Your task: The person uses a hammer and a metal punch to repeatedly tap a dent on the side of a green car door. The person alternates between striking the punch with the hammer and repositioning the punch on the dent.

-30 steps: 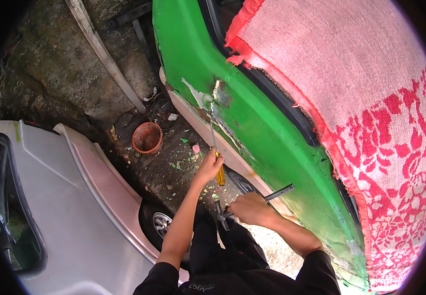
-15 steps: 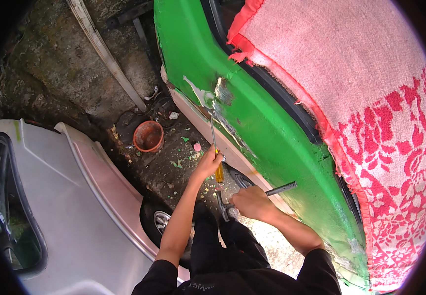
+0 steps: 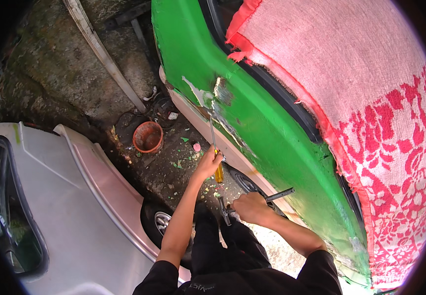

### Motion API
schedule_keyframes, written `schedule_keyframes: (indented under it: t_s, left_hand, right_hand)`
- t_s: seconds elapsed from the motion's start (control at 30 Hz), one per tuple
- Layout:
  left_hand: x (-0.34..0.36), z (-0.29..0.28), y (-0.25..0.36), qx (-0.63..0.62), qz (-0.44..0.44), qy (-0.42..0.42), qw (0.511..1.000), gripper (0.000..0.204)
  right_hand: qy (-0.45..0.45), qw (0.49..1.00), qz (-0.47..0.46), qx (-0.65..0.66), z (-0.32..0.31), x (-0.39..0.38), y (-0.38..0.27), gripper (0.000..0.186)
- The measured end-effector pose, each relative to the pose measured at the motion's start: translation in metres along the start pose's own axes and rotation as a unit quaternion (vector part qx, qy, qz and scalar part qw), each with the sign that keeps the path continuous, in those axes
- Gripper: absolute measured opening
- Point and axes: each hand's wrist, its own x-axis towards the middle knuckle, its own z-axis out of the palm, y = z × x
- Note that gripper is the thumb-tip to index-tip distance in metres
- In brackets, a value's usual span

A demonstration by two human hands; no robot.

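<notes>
Amber-handled steel screwdriver clenched in left hand, dark metal hammer in right hand, beside green-painted car: mis-aimed swing, I figure, could bruise left.

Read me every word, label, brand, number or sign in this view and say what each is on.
Pale lettering on the black shirt: too small and distorted to read.
Screwdriver in the left hand, hammer in the right hand: no text I can make out.
Green car, silver car, patterned cloth: none visible.
</notes>
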Motion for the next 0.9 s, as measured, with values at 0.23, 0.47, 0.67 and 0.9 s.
schedule_keyframes:
  t_s: [0.23, 0.47, 0.67, 0.9]
  left_hand:
    - [-0.003, -0.001, -0.002, 0.007, 0.012, 0.002, 1.0, 0.016]
    - [0.001, 0.001, -0.001, -0.012, 0.0, -0.004, 1.0, 0.016]
    - [0.011, -0.008, 0.008, -0.023, 0.018, 0.018, 0.999, 0.016]
    - [-0.01, 0.012, 0.002, -0.004, 0.016, 0.007, 1.0, 0.022]
  right_hand:
    - [-0.012, 1.0, 0.017, 0.02, 0.006, -0.002, 0.005, 0.034]
    - [-0.095, 0.995, -0.007, 0.007, -0.007, -0.004, 0.007, 0.048]
    - [0.022, 0.999, 0.041, -0.003, -0.007, -0.007, 0.005, 0.038]
    - [0.039, 0.998, 0.025, 0.04, -0.006, -0.014, 0.005, 0.039]
